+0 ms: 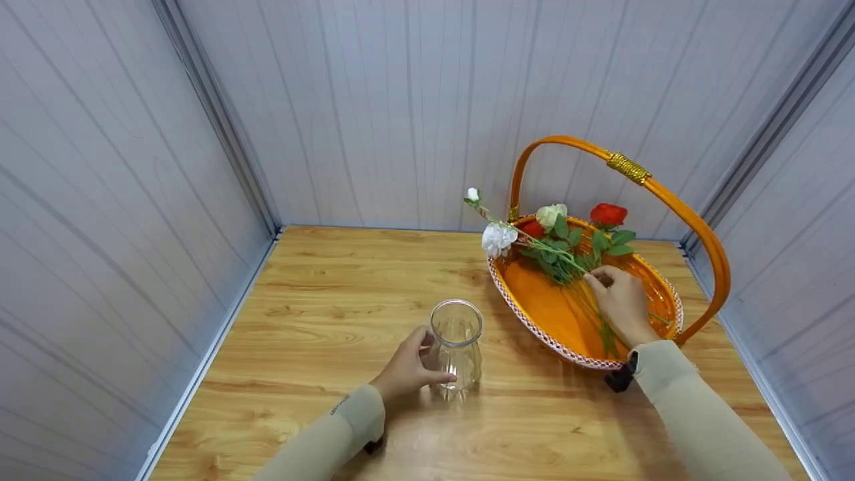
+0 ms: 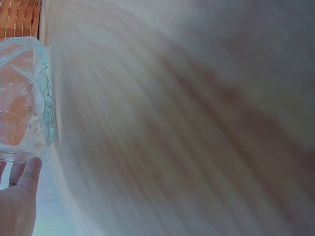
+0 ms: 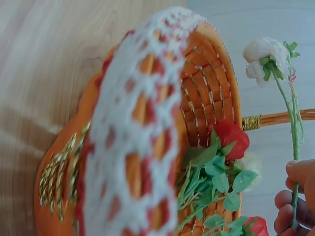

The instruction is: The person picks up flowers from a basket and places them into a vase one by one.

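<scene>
Between thumb and fingertips, my right hand pinches the green stem of a white artificial flower with a small bud. In the right wrist view the white flower is held up beside the basket handle. The hand is over an orange woven basket, where red roses and a cream rose lie with their stems inside. My left hand holds a clear glass vase upright on the table, thumb in front and fingers at its left side. The left wrist view shows the vase partly, with fingertips touching it.
A tall orange handle with gold wrapping arches over the basket. White and red lace trim runs along the rim. The wood-grain table is bounded by pale panel walls at the back and both sides.
</scene>
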A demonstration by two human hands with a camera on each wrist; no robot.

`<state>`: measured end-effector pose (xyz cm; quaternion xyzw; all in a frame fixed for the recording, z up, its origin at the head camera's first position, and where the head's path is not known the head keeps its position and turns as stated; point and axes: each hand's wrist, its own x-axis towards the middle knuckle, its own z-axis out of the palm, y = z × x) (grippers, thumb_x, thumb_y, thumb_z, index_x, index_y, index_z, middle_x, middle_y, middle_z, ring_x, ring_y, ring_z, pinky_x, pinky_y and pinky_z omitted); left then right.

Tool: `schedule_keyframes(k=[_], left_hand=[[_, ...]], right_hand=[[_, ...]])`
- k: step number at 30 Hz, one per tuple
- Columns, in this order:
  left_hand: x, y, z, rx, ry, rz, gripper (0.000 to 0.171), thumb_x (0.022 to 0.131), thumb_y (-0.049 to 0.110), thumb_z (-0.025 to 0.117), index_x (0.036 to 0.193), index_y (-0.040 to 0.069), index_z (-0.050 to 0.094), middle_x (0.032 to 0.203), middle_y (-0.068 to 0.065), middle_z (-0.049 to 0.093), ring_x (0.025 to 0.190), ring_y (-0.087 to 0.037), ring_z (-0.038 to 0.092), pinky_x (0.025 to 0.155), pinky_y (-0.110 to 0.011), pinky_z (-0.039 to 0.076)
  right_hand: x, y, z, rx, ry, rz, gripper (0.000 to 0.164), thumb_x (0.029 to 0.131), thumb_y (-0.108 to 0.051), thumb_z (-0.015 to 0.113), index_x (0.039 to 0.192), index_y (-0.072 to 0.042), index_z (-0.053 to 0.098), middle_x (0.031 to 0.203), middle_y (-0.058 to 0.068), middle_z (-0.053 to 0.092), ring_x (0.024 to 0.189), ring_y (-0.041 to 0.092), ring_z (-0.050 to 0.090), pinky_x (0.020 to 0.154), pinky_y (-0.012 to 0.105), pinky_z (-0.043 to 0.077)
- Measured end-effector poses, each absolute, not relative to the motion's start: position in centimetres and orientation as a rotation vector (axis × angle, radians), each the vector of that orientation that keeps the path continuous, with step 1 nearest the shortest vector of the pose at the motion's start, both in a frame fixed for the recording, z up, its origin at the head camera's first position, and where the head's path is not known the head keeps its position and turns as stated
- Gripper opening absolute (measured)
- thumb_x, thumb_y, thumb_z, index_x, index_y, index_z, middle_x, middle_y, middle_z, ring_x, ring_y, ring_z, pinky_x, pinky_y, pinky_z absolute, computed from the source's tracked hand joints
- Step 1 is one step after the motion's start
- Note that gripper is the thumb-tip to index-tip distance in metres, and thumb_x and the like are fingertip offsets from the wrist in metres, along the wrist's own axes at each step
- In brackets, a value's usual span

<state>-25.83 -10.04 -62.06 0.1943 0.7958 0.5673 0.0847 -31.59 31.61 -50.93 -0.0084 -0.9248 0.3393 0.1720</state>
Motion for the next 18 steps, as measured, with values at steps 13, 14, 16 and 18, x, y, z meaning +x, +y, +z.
schedule_keyframes(k=[13, 14, 16, 18], left_hand=[[-25.8, -10.0, -62.0, 0.568, 2.376, 1.688, 0.070, 0.078, 0.021, 0.100, 0.132, 0.011, 0.056, 0.132, -0.004, 0.068, 0.132, -0.025, 0.063, 0.123, -0.049, 0.051], [-25.8, -10.0, -62.0, 0.570, 2.377, 1.687, 0.070, 0.079, 0.022, 0.100, 0.133, 0.011, 0.056, 0.132, -0.004, 0.068, 0.132, -0.025, 0.063, 0.123, -0.049, 0.051], [-25.8, -10.0, -62.0, 0.577, 2.380, 1.687, 0.071, 0.079, 0.023, 0.100, 0.134, 0.010, 0.057, 0.132, -0.005, 0.068, 0.132, -0.026, 0.063, 0.124, -0.051, 0.050], [-25.9, -10.0, -62.0, 0.575, 2.382, 1.679, 0.073, 0.079, 0.024, 0.100, 0.135, 0.010, 0.056, 0.132, -0.005, 0.068, 0.132, -0.026, 0.063, 0.124, -0.050, 0.050]], right_hand=[[-31.5, 29.3, -49.9, -0.012, -2.572, 1.087, 0.023, 0.105, -0.025, 0.075, 0.102, -0.003, 0.079, 0.091, 0.013, 0.075, 0.077, 0.014, 0.061, 0.068, 0.022, 0.048], [-31.5, 29.1, -49.8, -0.003, -2.565, 1.099, 0.022, 0.105, -0.024, 0.075, 0.102, -0.003, 0.079, 0.090, 0.012, 0.075, 0.077, 0.013, 0.060, 0.067, 0.021, 0.048], [-31.4, 28.6, -49.7, 0.014, -2.552, 1.128, 0.020, 0.105, -0.022, 0.076, 0.101, -0.002, 0.079, 0.089, 0.011, 0.074, 0.076, 0.012, 0.059, 0.067, 0.021, 0.047], [-31.4, 28.3, -49.5, 0.025, -2.542, 1.163, 0.020, 0.104, -0.021, 0.076, 0.101, -0.002, 0.079, 0.087, 0.009, 0.073, 0.075, 0.011, 0.058, 0.066, 0.020, 0.047]])
